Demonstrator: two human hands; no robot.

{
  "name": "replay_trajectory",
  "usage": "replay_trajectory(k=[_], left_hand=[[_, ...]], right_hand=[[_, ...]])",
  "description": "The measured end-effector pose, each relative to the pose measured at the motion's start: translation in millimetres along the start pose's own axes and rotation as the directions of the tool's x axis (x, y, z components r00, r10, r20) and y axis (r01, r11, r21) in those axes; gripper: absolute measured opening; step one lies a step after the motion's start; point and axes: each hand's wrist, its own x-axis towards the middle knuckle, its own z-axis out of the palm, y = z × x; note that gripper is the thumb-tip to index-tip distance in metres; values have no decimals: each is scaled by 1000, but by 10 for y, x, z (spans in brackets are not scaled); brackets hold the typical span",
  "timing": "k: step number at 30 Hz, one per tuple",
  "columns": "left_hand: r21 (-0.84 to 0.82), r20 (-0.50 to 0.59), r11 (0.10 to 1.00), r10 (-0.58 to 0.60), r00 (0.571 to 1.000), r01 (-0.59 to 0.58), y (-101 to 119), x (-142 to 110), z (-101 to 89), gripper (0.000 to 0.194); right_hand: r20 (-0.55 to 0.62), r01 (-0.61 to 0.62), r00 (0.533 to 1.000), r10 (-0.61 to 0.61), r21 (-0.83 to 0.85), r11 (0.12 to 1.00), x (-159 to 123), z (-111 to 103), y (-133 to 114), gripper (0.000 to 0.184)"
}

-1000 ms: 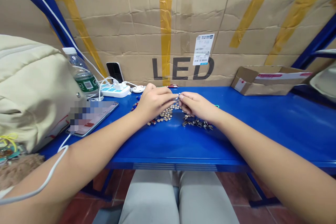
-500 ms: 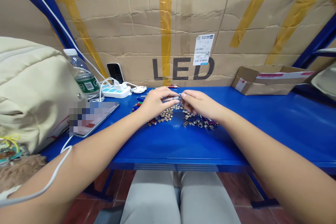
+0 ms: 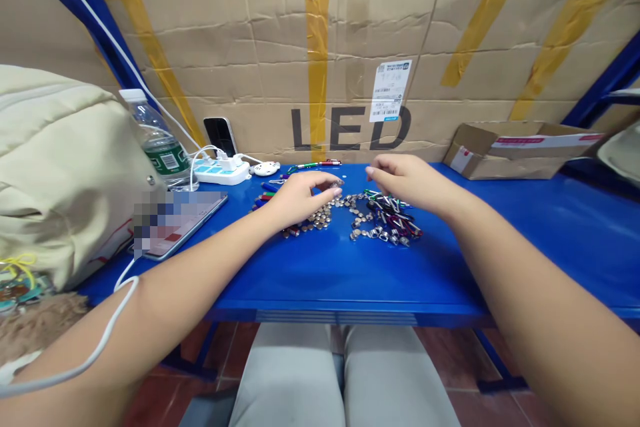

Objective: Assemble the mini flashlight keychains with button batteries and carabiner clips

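My left hand hovers over the left part of the pile, thumb and index finger closed around a small silver piece. Under it lie many round, button-like metal pieces and several coloured pens, partly hidden by the hand. My right hand is raised to the right, fingers curled and thumb near the index finger; whatever is between them is hidden. Below it sits a heap of coloured pen-like pieces with metal clips. Green and red pens lie along the table's back.
On the blue table, a phone, a power strip with cables and a water bottle stand left, beside a cream bag. An open cardboard box is at the back right. A large carton forms the back wall.
My right hand has moved away from the left hand, to the right and slightly up, uncovering more of the heap. My left hand stays nearly in place; the silver barrel between its fingers shows less.
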Motion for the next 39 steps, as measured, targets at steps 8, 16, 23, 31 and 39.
replay_trajectory(k=[8, 16, 23, 31, 39], left_hand=[[10, 27, 1000, 5, 1000, -6, 59, -3, -10, 23], [35, 47, 999, 33, 998, -35, 40, -10, 6, 25], [24, 71, 1000, 16, 997, -17, 78, -5, 4, 23], [-167, 113, 964, -191, 975, 208, 96, 0, 96, 38], [-97, 48, 985, -142, 989, 146, 115, 20, 6, 30]], right_hand=[[368, -83, 894, 255, -424, 902, 58, -93, 418, 22], [426, -94, 851, 307, -452, 887, 62, -47, 469, 19], [122, -25, 991, 51, -211, 977, 35, -75, 349, 16], [-24, 484, 872, -489, -109, 868, -24, 219, -140, 7], [-110, 376, 912, -394, -153, 914, -19, 251, -103, 28]])
